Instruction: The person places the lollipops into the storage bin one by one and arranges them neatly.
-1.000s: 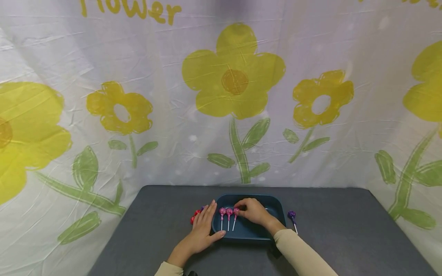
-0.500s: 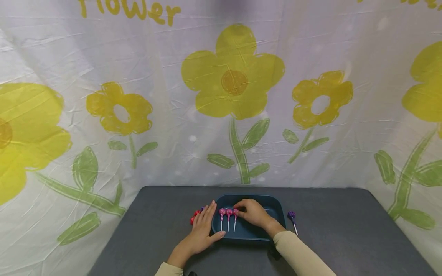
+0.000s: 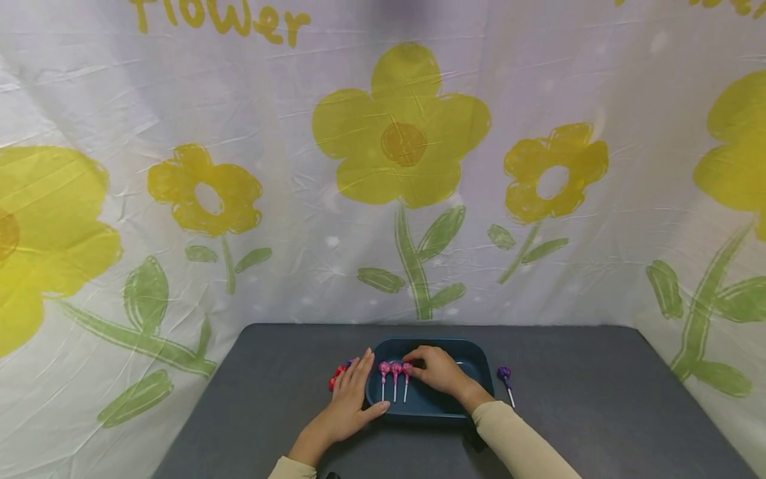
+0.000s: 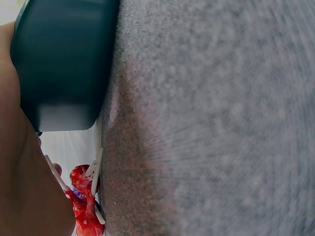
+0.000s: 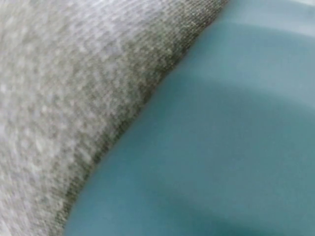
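Note:
Three pink lollipops lie side by side in a dark blue tray [image 3: 427, 416], sticks toward the person. My right hand [image 3: 441, 374] reaches over the tray and pinches the head of the rightmost pink lollipop [image 3: 407, 370] between thumb and finger. To its left are the middle pink lollipop [image 3: 395, 368] and the left one [image 3: 383, 368]. Along the tray's left side rests my left hand [image 3: 348, 402], fingers straight, thumb by the near left corner. In the left wrist view that hand touches the tray's outer wall [image 4: 59, 64]. The right wrist view shows only sleeve and blurred tray.
Red-wrapped lollipops [image 4: 87, 211] lie on the table beyond the left hand, partly hidden, with a bit of purple among them. A purple lollipop [image 3: 505, 374] lies right of the tray. The grey table [image 3: 574, 399] meets a flower-printed curtain [image 3: 299, 266] behind.
The rightmost pink lollipop's stick has turned from a slant to nearly parallel with the other two. Both hands have stayed in almost the same place.

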Demonstrator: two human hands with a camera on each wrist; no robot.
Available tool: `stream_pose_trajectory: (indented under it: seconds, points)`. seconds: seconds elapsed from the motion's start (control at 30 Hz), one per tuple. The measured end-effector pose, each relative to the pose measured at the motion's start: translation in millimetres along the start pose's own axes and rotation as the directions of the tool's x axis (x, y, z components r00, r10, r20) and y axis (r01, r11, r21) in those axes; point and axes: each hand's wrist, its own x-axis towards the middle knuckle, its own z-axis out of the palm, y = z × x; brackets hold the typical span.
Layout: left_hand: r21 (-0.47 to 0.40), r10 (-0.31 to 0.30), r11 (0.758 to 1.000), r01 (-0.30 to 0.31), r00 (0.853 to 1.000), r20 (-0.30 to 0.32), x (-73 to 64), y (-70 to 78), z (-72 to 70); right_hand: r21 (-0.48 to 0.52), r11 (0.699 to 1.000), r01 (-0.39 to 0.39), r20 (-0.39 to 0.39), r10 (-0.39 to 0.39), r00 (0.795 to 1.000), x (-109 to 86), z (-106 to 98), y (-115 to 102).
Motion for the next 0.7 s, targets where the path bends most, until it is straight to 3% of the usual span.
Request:
stream_pose_trajectory:
  seconds: [0.7]
  points:
    - [-0.012,0.000,1.000,0.000,1.000,0.002,-0.7,0.6,-0.8,-0.001,1.000,0.000,0.008,0.000,1.000,-0.5,-2.8,-1.9]
